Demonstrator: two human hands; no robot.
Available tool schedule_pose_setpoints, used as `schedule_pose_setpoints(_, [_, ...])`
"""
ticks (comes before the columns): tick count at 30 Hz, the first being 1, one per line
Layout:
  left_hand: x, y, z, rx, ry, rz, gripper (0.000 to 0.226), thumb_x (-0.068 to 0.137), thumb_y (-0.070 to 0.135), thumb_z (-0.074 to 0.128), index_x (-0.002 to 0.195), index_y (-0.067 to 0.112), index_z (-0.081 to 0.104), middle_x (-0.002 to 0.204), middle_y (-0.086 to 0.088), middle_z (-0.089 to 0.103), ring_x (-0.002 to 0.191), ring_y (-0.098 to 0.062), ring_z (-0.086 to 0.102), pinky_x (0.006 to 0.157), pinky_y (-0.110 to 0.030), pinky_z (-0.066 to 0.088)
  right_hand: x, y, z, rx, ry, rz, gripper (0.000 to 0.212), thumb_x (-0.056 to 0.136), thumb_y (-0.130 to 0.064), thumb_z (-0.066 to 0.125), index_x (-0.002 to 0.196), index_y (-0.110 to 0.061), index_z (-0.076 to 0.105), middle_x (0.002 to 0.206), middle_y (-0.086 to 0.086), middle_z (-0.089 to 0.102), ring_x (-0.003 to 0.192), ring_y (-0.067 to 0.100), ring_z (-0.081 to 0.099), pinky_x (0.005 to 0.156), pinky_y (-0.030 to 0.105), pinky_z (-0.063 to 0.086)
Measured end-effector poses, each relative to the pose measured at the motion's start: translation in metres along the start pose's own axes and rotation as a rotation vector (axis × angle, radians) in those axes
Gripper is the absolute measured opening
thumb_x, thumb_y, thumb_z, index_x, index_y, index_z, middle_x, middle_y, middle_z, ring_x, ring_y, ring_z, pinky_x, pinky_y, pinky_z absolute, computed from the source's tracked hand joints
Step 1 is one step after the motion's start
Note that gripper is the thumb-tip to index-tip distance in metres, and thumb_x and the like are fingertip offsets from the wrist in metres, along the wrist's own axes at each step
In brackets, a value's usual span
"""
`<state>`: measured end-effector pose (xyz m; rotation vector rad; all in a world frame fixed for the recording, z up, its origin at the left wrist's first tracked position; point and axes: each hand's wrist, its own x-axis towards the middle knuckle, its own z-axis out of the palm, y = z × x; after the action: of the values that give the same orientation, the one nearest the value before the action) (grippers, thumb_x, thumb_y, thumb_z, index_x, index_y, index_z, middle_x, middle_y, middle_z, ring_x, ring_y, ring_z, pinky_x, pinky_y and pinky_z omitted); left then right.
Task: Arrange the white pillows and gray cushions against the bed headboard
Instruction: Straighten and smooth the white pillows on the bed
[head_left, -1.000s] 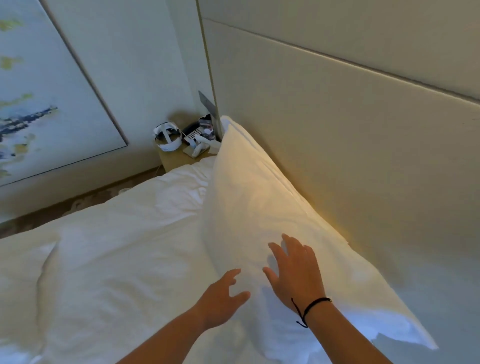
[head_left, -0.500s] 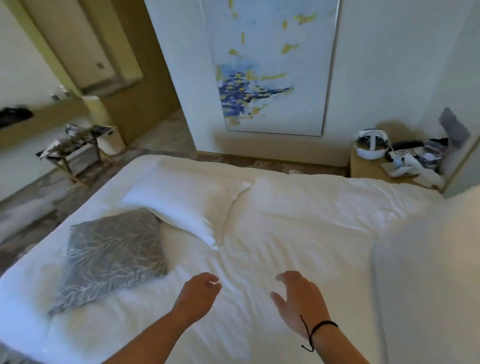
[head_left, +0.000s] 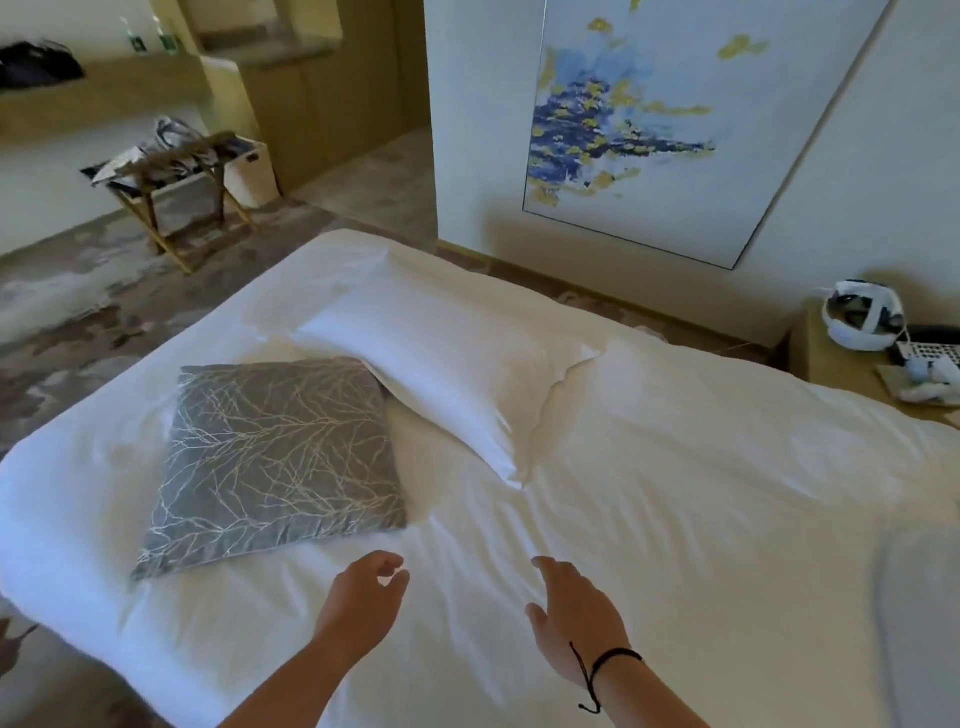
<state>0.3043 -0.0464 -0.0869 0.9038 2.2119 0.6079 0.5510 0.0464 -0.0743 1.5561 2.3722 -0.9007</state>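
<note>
Both hands, now nearer the bed's foot: your left hand (head_left: 363, 597) loosely curled and right hand (head_left: 574, 613) spread, both empty; grasp the gray cushion (head_left: 275, 457), flat near the foot-end corner, by opposite edges.

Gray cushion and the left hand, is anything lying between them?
No. In the head view, only bare, wrinkled white bedding lies between the gray cushion and the left hand, which holds nothing.
</note>
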Motion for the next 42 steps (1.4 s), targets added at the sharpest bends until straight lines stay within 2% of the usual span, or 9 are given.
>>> schedule_pose_setpoints(4, [0.067,-0.026,-0.021,-0.004,-0.094,0.010,0.025,0.093,0.034,0.058,0.118,0.030,0.063,0.121,0.008,0.064,0.100,-0.010,0.060,0.092,-0.032,0.050,0.042,-0.037,0.027,0.020,-0.031,0.141,0.057,0.096,-0.037,0.045,0.147,-0.032,0.020,0.146,-0.007,0.038,0.125,0.016,0.048,0.099,0.029,0.041])
schedule_pose_setpoints(12, [0.196,-0.045,-0.049,0.201,-0.083,0.132,0.046,0.093,0.032,0.048,0.139,0.029,0.042,0.144,-0.001,0.047,0.126,-0.022,0.048,0.102,-0.044,0.045,0.140,-0.073,0.054,-0.043,-0.008,0.194,0.068,0.094,-0.037,0.049,0.151,-0.033,0.012,0.154,-0.010,0.027,0.130,0.013,0.046,0.102,0.027,0.040])
schedule_pose_setpoints(18, [0.292,-0.047,-0.033,0.477,0.045,0.297,0.061,0.095,0.042,0.047,0.150,0.030,0.025,0.163,-0.006,0.014,0.150,-0.025,0.010,0.122,-0.049,0.011,0.232,-0.066,0.048,-0.170,0.055,0.143,0.074,0.095,-0.037,0.050,0.154,-0.028,0.007,0.164,0.000,0.008,0.145,0.019,0.026,0.113,0.032,0.031])
schedule_pose_setpoints(24, [0.364,-0.106,-0.006,0.611,0.166,0.259,0.066,0.094,0.064,0.026,0.153,0.036,0.016,0.165,0.004,0.001,0.151,-0.020,-0.003,0.120,-0.055,-0.001,0.341,-0.048,0.053,-0.316,0.181,0.126,0.089,0.092,-0.040,0.055,0.154,-0.025,-0.007,0.163,0.007,-0.010,0.150,0.025,0.006,0.117,0.037,0.026])
schedule_pose_setpoints(27, [0.372,-0.141,0.018,0.709,0.244,0.324,0.069,0.094,0.067,0.017,0.155,0.034,0.015,0.165,0.003,0.006,0.151,-0.020,-0.002,0.120,-0.056,0.000,0.385,-0.041,0.067,-0.393,0.156,0.174,0.099,0.091,-0.044,0.057,0.152,-0.025,-0.019,0.162,0.011,-0.017,0.150,0.030,0.000,0.119,0.045,0.021])
schedule_pose_setpoints(32, [0.394,-0.157,0.049,0.694,0.308,0.359,0.071,0.093,0.067,0.023,0.155,0.034,0.013,0.165,0.003,0.003,0.151,-0.020,0.000,0.120,-0.054,-0.004,0.433,-0.025,0.095,-0.510,0.165,0.200,0.096,0.092,-0.046,0.056,0.154,-0.024,-0.015,0.161,0.016,0.001,0.142,0.037,0.021,0.110,0.045,0.033])
schedule_pose_setpoints(36, [0.402,-0.167,0.058,0.681,0.328,0.400,0.073,0.092,0.067,0.025,0.155,0.034,0.012,0.165,0.003,0.001,0.151,-0.021,0.001,0.120,-0.054,-0.006,0.455,-0.023,0.104,-0.627,0.202,0.231,0.085,0.089,-0.015,0.053,0.154,-0.023,-0.001,0.153,0.018,0.022,0.128,0.033,0.041,0.095,0.039,0.044])
schedule_pose_setpoints(39, [0.405,-0.166,0.057,0.679,0.309,0.398,0.073,0.092,0.067,0.024,0.155,0.034,0.012,0.165,0.003,0.002,0.151,-0.021,0.002,0.120,-0.053,-0.007,0.460,-0.020,0.095,-0.621,0.218,0.171,0.077,0.082,-0.001,0.051,0.149,-0.022,0.020,0.127,0.013,0.048,0.104,0.030,0.057,0.077,0.033,0.047])
schedule_pose_setpoints(42, [0.403,-0.162,0.055,0.686,0.272,0.371,0.073,0.092,0.069,0.022,0.156,0.033,0.012,0.165,0.003,0.001,0.151,-0.021,0.000,0.120,-0.053,-0.007,0.460,-0.020,0.076,-0.524,0.198,0.149,0.061,0.084,0.002,0.045,0.140,-0.021,0.033,0.106,0.010,0.060,0.087,0.033,0.063,0.063,0.032,0.041])
